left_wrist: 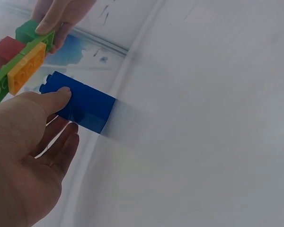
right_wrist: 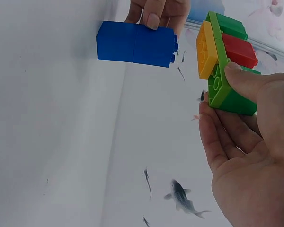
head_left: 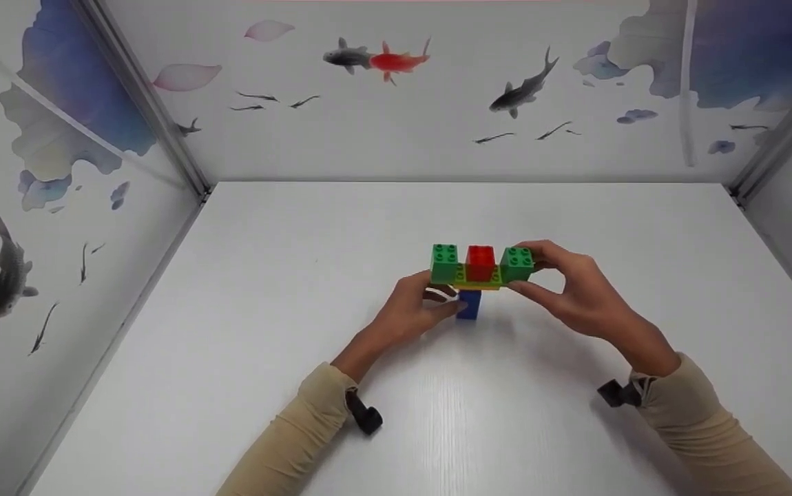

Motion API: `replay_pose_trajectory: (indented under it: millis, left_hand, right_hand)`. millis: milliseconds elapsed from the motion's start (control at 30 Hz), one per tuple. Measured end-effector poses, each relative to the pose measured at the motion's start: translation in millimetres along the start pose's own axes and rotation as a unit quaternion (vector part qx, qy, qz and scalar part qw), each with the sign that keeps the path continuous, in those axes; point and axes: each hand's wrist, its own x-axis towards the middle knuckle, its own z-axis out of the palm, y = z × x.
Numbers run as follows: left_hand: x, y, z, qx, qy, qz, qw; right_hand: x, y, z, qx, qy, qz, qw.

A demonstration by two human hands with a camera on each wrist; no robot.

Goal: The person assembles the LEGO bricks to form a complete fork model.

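Observation:
A blue toy-brick stack (head_left: 469, 306) made of two bricks stands upright on the white table, studs upward. My left hand (head_left: 406, 313) pinches it near the top, thumb on one side and fingers on the other. Above it, my right hand (head_left: 585, 293) grips a brick assembly by its right end. Along a light green strip (right_wrist: 220, 47) sit a green brick (head_left: 445, 263), a red brick (head_left: 481, 264) and another green brick (head_left: 518, 262). A yellow-orange brick (left_wrist: 27, 68) is fixed beneath the strip. Both wrist views show a gap between this brick and the blue studs.
White walls painted with fish (head_left: 523, 89) and blue leaves rise behind and beside the white table (head_left: 286, 248). Small black devices (head_left: 366, 417) are worn at both sleeve cuffs, close over the table.

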Motion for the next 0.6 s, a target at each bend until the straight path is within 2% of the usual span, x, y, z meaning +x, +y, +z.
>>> replay_pose_trajectory:
  millis: [133,233,400,600]
  left_hand:
    - [-0.8,0.4,-2.0,-0.005,-0.001,-0.001,1.0000]
    - [-1.3,-0.6,-7.8,-0.017,0.010,0.007,0.9998]
    - [-4.6,-1.8,-23.1,-0.053,0.031,0.026,0.9978]
    - [-4.3,-3.3,-36.8,-0.105,0.057,0.052,0.9914]
  right_hand:
    - [-0.7,-1,4,-0.002,0.005,-0.014,0.9999]
    - [-0.6,-2,7,-0.001,0.009,-0.016,0.9998]
    - [0.4,-2,11,-0.007,0.006,-0.005,0.9999]
    - [0.4,1,12,-0.001,0.009,0.012,0.9999]
